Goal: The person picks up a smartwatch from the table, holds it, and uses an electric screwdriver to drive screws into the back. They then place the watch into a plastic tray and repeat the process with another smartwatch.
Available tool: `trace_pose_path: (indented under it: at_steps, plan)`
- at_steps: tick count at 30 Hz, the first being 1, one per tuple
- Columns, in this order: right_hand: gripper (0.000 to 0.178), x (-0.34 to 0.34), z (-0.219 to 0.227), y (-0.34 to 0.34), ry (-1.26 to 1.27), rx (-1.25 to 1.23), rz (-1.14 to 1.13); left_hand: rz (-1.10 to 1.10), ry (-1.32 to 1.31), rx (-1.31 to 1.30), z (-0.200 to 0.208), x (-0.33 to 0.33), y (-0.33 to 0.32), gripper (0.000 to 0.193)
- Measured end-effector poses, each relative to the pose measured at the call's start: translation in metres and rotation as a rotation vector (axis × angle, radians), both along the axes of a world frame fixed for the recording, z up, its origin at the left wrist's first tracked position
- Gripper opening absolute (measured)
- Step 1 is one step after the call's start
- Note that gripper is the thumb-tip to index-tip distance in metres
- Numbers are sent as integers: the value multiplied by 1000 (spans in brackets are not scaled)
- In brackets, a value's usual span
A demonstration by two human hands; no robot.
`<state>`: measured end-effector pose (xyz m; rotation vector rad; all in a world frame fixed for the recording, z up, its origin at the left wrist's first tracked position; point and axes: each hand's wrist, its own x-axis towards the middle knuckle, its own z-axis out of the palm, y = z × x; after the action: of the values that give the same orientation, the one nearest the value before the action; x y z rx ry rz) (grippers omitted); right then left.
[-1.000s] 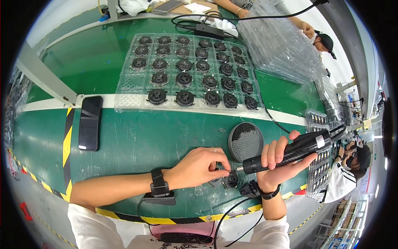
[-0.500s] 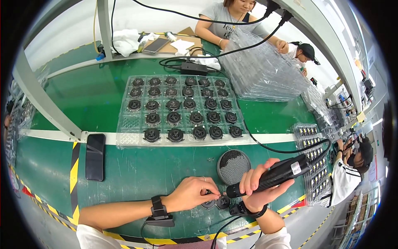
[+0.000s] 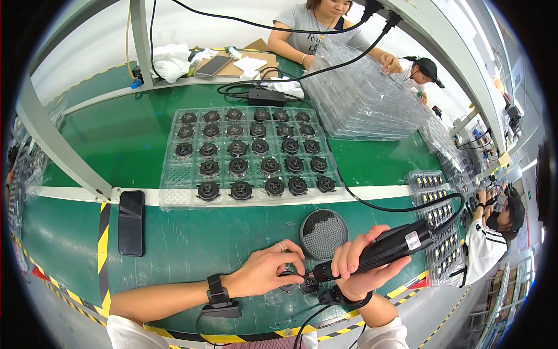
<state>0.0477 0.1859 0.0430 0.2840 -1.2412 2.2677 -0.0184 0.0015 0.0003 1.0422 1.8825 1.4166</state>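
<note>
My right hand (image 3: pixel 363 270) is wrapped around a black electric screwdriver (image 3: pixel 383 254), tilted with its bit down to the left. The bit's tip meets a round black watch case (image 3: pixel 310 284) lying on the green bench. Another watch case (image 3: pixel 288 283) lies just left of it, partly covered by my left hand (image 3: pixel 264 270). The thumb and index finger of that hand are brought together beside the bit; what they pinch is too small to make out. Beyond the screwdriver's tip stands a round grey dish (image 3: pixel 326 241) with a dimplied surface and tiny dark pieces at its far side.
A clear plastic tray (image 3: pixel 177 174) bears rows of black watch cases. Farther back are stacked clear trays (image 3: pixel 360 102) and a black power adapter (image 3: pixel 267 97). A phone (image 3: pixel 132 224) lies left, another filled tray (image 3: pixel 436 232) right. The screwdriver's cable crosses the bench. Other people sit nearby.
My left hand's fingers have shifted and spread slightly, with thumb and index still beside the bit. The right hand keeps the screwdriver at nearly the same place. The whole view has shifted slightly.
</note>
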Motion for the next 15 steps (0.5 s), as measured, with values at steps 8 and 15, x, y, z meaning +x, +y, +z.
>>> trace_pose_path:
  at_steps: [8,15]
  plan:
    - [76,-2,0,-3,49,68,34,-52,10,-11,-3,-1,-1,14]
    - [76,0,2,-7,7,79,17,-78,23,-2,-5,-2,-1,15]
